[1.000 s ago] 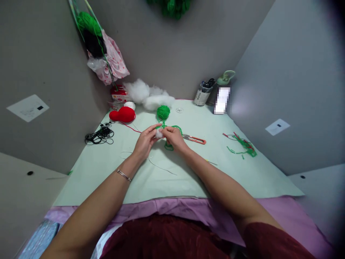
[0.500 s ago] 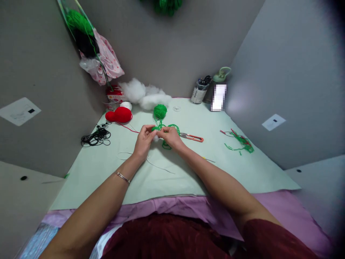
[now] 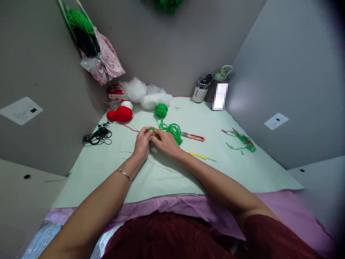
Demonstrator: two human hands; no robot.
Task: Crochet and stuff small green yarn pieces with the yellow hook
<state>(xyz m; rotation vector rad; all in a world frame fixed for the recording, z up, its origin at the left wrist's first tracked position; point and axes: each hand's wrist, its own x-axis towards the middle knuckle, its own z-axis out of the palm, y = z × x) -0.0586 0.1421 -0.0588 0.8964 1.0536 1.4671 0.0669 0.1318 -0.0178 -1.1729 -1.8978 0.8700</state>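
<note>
My left hand (image 3: 142,142) is closed, its fingers pinching a small piece of green yarn work (image 3: 152,130). Against it, my right hand (image 3: 167,143) is bent at the fingers and grips the same green piece; the fingertips hide most of it. Loose loops of green yarn (image 3: 175,132) lie just beyond my right hand, trailing from a green yarn ball (image 3: 161,110). To the right are orange-handled thread snips (image 3: 196,137) and a yellow-handled crochet hook (image 3: 198,155), partly behind my right wrist. A thin grey cord (image 3: 161,167) curls under my left wrist.
At the left sit a red stuffed piece (image 3: 121,114), a white ball (image 3: 126,105) and tangled black cord (image 3: 98,136). White stuffing (image 3: 147,94) lines the back wall. A pen cup (image 3: 199,94), a phone (image 3: 220,96) and a bottle (image 3: 222,73) stand back right; yarn scraps (image 3: 244,142) lie right.
My right hand has shifted slightly left and down, closer to my left hand. The green loops now lie spread to its right, and the hook's yellow handle has come into sight.
</note>
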